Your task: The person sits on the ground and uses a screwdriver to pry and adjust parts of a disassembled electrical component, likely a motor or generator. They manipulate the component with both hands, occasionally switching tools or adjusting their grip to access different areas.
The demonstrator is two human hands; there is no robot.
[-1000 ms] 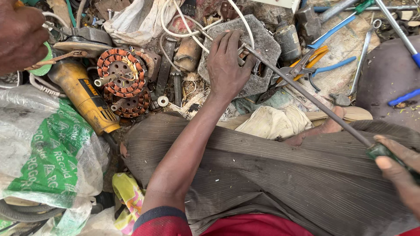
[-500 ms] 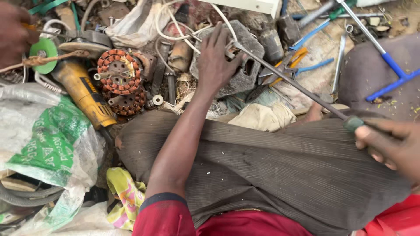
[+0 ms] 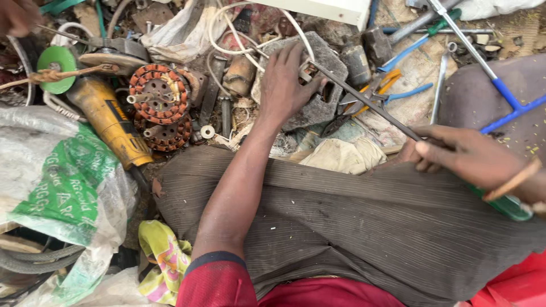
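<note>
while the left hand (image 3: 284, 85) is pressing flat, fingers spread, on a grey metal casting (image 3: 318, 85) lying in the clutter on the ground, the right hand (image 3: 466, 156) is closing its grip around a long screwdriver (image 3: 369, 105), near the green handle, and is aiming the tip at the casting's top edge, just beside the left fingertips. the left hand is gripping nothing; it is only pinning the casting down.

to do this well, the left palm should be bearing down firmly so the casting is not rocking, with the fingers kept clear of the tip's line; the shaft is long, so the right hand should be pushing steadily along its axis rather than levering hard, or the tip is likely to slip.

counting what is lying around: two copper-wound motor stators (image 3: 159, 94), one above the other; one yellow angle grinder (image 3: 108, 122) with a green disc; one pair of orange-handled pliers (image 3: 369, 94); one blue-handled tool (image 3: 506, 96) on the right; one pale cloth (image 3: 341, 154); one green printed sack (image 3: 62, 182). another person's hand (image 3: 17, 14) is showing at the top left corner.
</note>
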